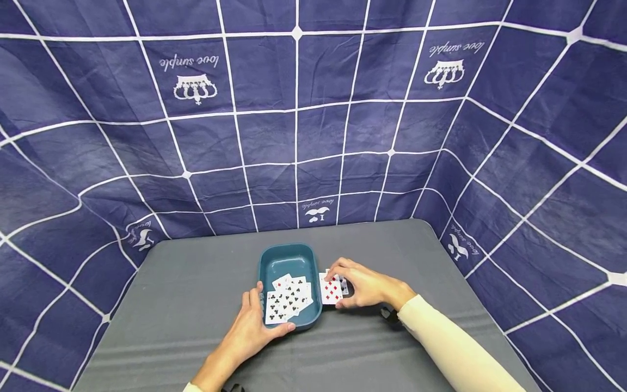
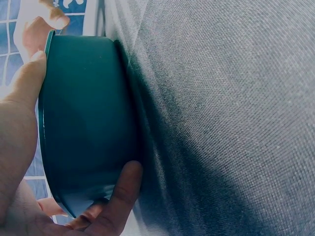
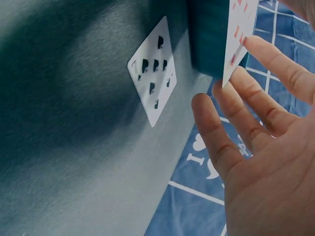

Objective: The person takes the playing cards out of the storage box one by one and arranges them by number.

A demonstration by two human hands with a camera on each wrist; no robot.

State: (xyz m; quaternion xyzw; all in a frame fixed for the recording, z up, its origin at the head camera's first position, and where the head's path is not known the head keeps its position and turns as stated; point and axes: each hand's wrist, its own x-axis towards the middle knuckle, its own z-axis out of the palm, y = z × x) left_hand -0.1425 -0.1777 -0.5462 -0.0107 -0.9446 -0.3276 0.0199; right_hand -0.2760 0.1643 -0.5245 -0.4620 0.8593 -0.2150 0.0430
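A teal plastic tray (image 1: pixel 294 265) holds several loosely overlapping playing cards (image 1: pixel 292 298), mostly clubs and spades, with a red one showing at the top. My left hand (image 1: pixel 250 326) grips the tray's near left corner, thumb over the near rim and fingers along the outer left wall. Just right of the tray, my right hand (image 1: pixel 364 287) pinches a diamonds card (image 1: pixel 330 293) by its edges. In the right wrist view that card stands raised above the cloth, close to the tray wall. A spades card (image 3: pixel 155 73) lies face up on the cloth below the right hand.
A grey cloth (image 1: pixel 196 305) covers the table, with slight wrinkles toward the near side. Dark blue curtains (image 1: pixel 264 136) with white grid lines rise behind and on both sides of the table. Dark bands show at both wrists.
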